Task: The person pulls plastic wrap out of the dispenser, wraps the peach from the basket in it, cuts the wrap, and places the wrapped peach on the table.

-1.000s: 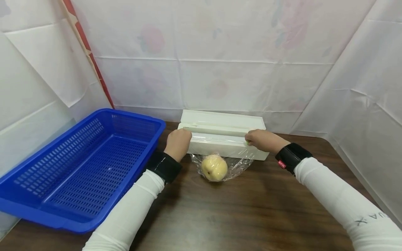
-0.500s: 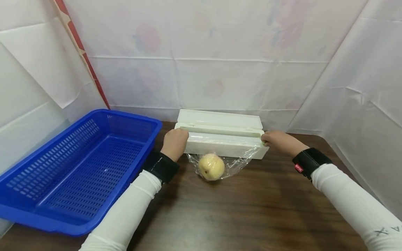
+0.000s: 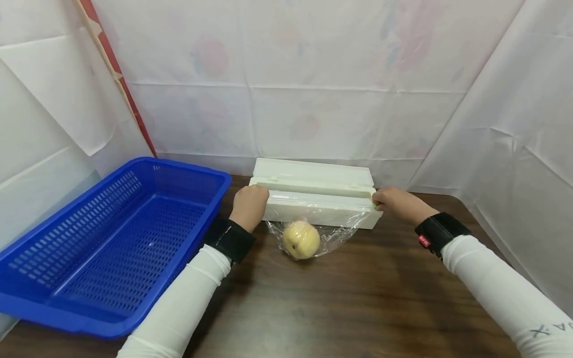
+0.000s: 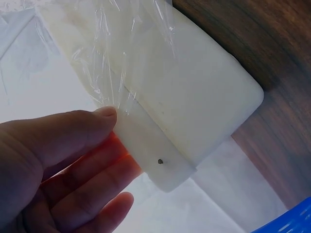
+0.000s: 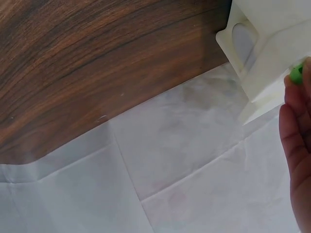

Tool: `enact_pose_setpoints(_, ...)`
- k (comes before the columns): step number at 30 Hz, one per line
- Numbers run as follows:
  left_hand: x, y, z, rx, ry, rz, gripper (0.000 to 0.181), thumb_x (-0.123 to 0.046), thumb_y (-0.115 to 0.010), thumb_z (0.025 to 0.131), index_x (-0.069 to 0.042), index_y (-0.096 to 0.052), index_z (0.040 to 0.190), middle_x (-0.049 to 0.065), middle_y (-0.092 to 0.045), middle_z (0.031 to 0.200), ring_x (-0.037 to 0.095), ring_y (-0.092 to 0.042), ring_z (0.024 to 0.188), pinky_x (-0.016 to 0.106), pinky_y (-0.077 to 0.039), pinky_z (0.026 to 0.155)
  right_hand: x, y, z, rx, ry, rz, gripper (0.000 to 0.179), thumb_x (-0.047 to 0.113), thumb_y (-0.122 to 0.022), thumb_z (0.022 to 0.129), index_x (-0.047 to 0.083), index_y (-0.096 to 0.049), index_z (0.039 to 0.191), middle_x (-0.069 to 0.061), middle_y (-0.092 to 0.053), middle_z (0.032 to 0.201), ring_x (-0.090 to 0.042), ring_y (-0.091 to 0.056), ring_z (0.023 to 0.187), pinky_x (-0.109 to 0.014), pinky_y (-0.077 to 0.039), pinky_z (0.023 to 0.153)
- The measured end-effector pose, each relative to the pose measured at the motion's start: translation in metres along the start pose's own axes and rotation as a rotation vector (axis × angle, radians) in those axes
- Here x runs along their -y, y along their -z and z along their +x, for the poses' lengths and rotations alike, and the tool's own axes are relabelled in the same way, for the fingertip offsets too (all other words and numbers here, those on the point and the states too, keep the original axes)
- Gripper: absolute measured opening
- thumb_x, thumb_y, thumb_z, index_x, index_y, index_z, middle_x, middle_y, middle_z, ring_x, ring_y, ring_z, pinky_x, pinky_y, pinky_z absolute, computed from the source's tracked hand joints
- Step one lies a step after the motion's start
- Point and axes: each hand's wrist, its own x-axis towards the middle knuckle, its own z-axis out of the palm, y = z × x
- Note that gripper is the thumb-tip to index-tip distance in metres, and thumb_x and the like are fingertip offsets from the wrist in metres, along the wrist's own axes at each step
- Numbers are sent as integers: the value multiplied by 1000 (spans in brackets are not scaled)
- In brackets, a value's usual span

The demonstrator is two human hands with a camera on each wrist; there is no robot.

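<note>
A white cling film dispenser (image 3: 313, 171) stands at the back of the table with its lid raised. Clear cling film (image 3: 337, 237) hangs from its front and lies over a round yellow fruit (image 3: 301, 240), its exact kind unclear under the film. My left hand (image 3: 249, 206) pinches the left end of the dispenser's bar between thumb and fingers, the thumb at the film's gathered edge in the left wrist view. At the right end, my right hand (image 3: 400, 205) pinches a small green slide cutter (image 5: 296, 74), partly hidden by the fingers.
A blue perforated basket (image 3: 134, 318) stands on the left, close beside my left forearm. White sheeting (image 3: 313, 119) hangs behind the dispenser and along both sides. Dark wooden tabletop (image 3: 340, 308) stretches in front of the fruit.
My right hand has slid rightward along the dispenser to its right end with the green slide cutter, then stayed there. The left hand keeps its place; the view has shifted slightly.
</note>
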Motion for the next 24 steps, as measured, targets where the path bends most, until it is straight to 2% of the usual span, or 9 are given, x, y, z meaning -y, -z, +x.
enact_pose_setpoints(4,0,-1,1,5,5,-23,9,4,-62,75,-2,-65,69,14,-63,68,29,-58,56,39,-48,46,0,0,-2,2,-13,-11,24,-2,-67,74,12,-49,66,7,-41,65,-10,-38,61,-29,-37,55)
enact_pose_setpoints(9,4,1,2,60,35,-138,18,-10,-70,70,-7,-56,59,8,-59,62,26,-56,55,38,-46,47,4,6,-2,34,-52,31,15,4,-65,79,12,-54,72,6,-47,66,-9,-44,61,-30,-41,56)
enact_pose_setpoints(11,6,3,2,74,55,-205,28,-16,-72,69,-10,-48,55,4,-52,58,23,-53,54,37,-43,47,8,8,0,6,-52,28,9,8,-65,80,10,-58,77,4,-52,69,-10,-49,62,-31,-43,57)
enact_pose_setpoints(12,7,5,1,67,61,-225,26,-18,-71,70,-9,-51,57,5,-53,60,23,-53,56,37,-43,49,12,10,2,-22,-50,22,7,9,-66,80,7,-59,81,1,-55,72,-12,-51,64,-32,-44,58)
enact_pose_setpoints(15,2,13,-1,-18,54,-265,17,-21,-68,75,-5,-61,75,9,-57,74,26,-56,66,39,-46,57,27,11,10,-163,8,-16,15,12,-68,78,2,-62,88,-6,-61,80,-20,-57,71,-35,-48,65)
enact_pose_setpoints(18,-12,23,-6,-111,1,-284,29,-17,-65,77,-1,-62,100,13,-61,93,29,-59,79,39,-48,65,58,8,21,-259,76,3,25,13,-70,76,-1,-63,96,-10,-63,90,-23,-59,82,-37,-48,73)
enact_pose_setpoints(19,-18,28,-8,-122,-29,-300,28,-16,-65,77,-1,-62,101,12,-62,93,27,-59,78,37,-48,64,70,6,26,-272,110,12,26,14,-71,76,0,-63,96,-9,-63,90,-22,-59,84,-35,-48,73)
enact_pose_setpoints(21,-29,34,-13,-106,-104,-342,22,-13,-64,76,-4,-63,95,9,-61,87,22,-58,73,34,-47,60,96,1,33,-270,156,34,28,16,-71,75,2,-62,98,-7,-62,93,-19,-58,86,-32,-48,75)
enact_pose_setpoints(24,-43,39,-23,-38,-225,-366,14,-15,-63,76,-7,-64,88,2,-59,77,15,-54,64,29,-44,54,128,-8,43,-268,233,40,32,17,-72,74,2,-61,100,-7,-62,95,-19,-58,88,-30,-47,76)
